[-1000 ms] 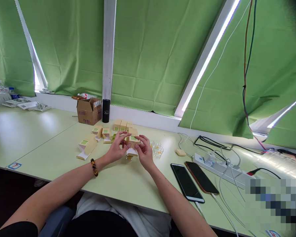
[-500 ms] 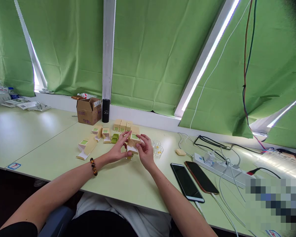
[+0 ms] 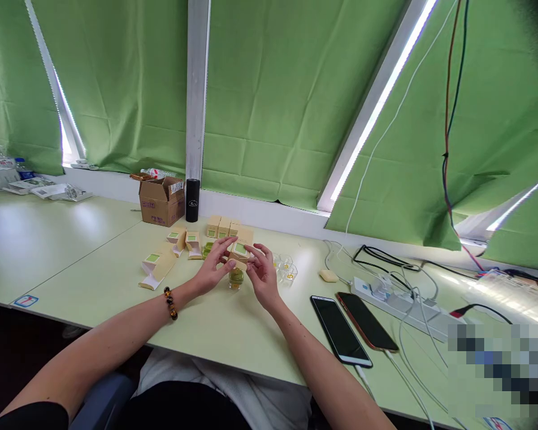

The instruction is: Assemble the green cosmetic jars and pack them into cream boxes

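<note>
Cardboard of a small tan box (image 3: pixel 239 258) is held between the left hand (image 3: pixel 213 270) and the right hand (image 3: pixel 263 279), above the table (image 3: pixel 251 334) and near its front edge. By the left hand, the box is pinched along its side, with the thumb set at the lower edge, apart from the fingers, which are stretched toward the top. By the right hand, the opposite side is taken between the thumb, placed low, and fingers that are bent and slightly spread; whether every fingertip is pressed to the cardboard cannot be told. A green patch is shown on the face of the box, between the hands. Just below it, a green jar (image 3: pixel 235 279) is seen standing on the table; whether the two are touching cannot be told.

To the left of the hands, an opened tan box (image 3: pixel 162 264) is laid with its white inner flap exposed, and two more boxes (image 3: pixel 185 240) are placed behind it. Farther back, a row of tan boxes (image 3: pixel 223 227) is lined up. Green containers (image 3: pixel 207 249) are partly hidden by the left hand. Clear holders (image 3: pixel 287 269) are grouped just beyond the right hand.
</note>
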A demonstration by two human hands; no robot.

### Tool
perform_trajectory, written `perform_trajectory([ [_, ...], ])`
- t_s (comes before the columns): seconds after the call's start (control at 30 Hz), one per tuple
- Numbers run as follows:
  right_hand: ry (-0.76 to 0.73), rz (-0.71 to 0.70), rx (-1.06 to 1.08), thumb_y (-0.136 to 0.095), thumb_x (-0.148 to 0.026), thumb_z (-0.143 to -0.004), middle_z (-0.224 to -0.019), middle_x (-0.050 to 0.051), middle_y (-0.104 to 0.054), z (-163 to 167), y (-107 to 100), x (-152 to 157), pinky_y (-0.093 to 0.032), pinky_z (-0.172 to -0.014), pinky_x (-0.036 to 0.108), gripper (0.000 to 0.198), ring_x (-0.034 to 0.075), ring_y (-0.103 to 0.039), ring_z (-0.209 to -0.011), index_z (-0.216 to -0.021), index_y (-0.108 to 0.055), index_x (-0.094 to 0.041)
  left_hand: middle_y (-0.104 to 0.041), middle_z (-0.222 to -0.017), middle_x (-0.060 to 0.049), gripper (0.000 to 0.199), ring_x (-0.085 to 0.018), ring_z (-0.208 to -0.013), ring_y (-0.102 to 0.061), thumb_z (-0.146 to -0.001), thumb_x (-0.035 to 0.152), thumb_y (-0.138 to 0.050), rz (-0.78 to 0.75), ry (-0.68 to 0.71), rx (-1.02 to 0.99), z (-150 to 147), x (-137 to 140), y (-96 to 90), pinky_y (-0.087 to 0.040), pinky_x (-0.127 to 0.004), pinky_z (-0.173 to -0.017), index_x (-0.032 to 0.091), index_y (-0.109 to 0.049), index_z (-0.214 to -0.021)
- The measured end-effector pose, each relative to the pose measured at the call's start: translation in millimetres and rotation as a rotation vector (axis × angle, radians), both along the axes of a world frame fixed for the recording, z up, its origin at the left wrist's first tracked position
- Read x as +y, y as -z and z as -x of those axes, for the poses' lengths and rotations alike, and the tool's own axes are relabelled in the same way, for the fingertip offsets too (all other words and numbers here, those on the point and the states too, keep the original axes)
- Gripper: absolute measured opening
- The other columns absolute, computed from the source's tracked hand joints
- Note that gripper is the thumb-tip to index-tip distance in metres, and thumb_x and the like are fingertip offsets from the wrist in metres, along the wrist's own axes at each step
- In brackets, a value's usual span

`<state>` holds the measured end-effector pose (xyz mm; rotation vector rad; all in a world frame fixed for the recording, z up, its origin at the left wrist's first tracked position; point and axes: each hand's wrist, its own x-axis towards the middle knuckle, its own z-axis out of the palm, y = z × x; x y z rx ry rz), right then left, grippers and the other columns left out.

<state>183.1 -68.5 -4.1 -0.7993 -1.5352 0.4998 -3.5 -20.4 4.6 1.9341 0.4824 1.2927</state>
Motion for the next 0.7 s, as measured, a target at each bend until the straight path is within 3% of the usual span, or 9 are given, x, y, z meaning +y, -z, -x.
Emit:
perform_trajectory([
  [0.43,-0.060,-0.008,0.012,-0.063,-0.045,-0.097,-0.147,0.010,-0.035,0.4,0.9,-1.8,-0.060,-0.099,0.045,0.043,0.016,-0.069,-0.094,-0.138,-0.061,-0.034,-0.046,-0.147,-0.012,0.049,-0.017,-0.100,-0.058,-0.098,0.044,-0.060,0.052,-0.044,-0.063,-5.4,-1.1,-1.8,-0.054,-0.030,-0.084,0.028,-0.053,-0.144],
  [0.7,-0.086,-0.005,0.047,-0.071,-0.040,-0.093,-0.147,0.009,-0.034,1.9,1.6,-1.6,-0.060,-0.097,0.044,0.043,0.016,-0.069,-0.097,-0.135,-0.063,-0.034,-0.047,-0.148,-0.011,0.046,-0.018,-0.102,-0.060,-0.097,0.042,-0.061,0.050,-0.080,-0.051,-5.5,-1.1,-1.5,-0.053,-0.035,-0.091,0.028,-0.055,-0.141],
])
